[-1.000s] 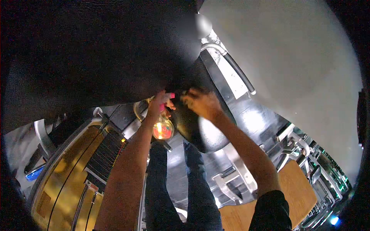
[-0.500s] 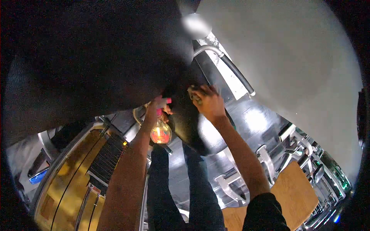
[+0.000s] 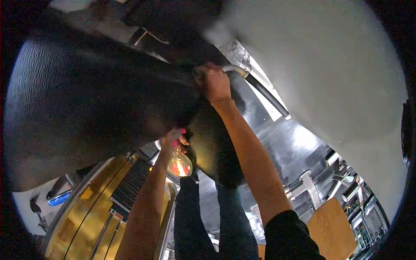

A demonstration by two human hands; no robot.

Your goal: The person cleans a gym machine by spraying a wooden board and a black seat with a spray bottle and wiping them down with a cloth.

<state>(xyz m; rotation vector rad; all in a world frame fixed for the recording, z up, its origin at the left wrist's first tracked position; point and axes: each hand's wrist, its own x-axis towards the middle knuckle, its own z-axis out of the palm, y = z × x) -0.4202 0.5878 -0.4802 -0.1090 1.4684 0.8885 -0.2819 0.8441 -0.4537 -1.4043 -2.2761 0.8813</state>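
Observation:
A clear, rounded spray bottle point(image 3: 179, 165) with a pink spray head hangs upright in my left hand point(image 3: 170, 141), whose fingers wrap round its neck. The bottle has a reddish label or patch on its front. My right hand point(image 3: 216, 86) is closed round a crumpled cloth point(image 3: 199, 76), largely hidden by blur and shadow. That hand is against the upper right part of a dark padded surface point(image 3: 108, 95) like black vinyl. Beside the right hand, a curved metal bar with a black grip point(image 3: 266, 95) slants down to the right.
Metal equipment frames point(image 3: 310, 188) stand on the grey floor at the right. A wooden board point(image 3: 331, 227) lies low at the right. Yellow panels point(image 3: 93, 208) and a blue object point(image 3: 59, 198) are at the lower left. A large pale surface point(image 3: 342, 65) spans the upper right.
My right hand has moved up and left along the dark padding with the cloth. The left hand and spray bottle sit slightly lower in view, and the camera view has shifted.

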